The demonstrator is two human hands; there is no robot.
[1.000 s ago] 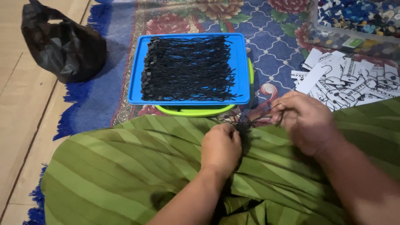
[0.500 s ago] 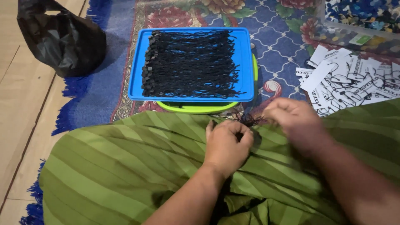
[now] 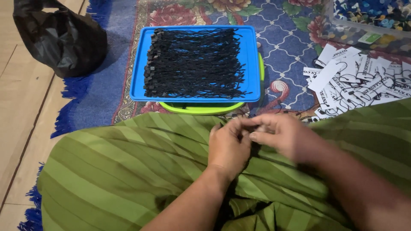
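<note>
Left hand (image 3: 229,147) and right hand (image 3: 280,137) pinched together over green cloth (image 3: 128,171); contents hidden. Best keep fingertip grip tight, close to lap.

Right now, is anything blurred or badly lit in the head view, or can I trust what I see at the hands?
Head view: the right hand is smeared by motion blur, so what the fingers pinch cannot be told; the left hand is sharper. The blue tray and its black cords read crisp. Light is dim and warm; the black bag shows faint glare only.
</note>
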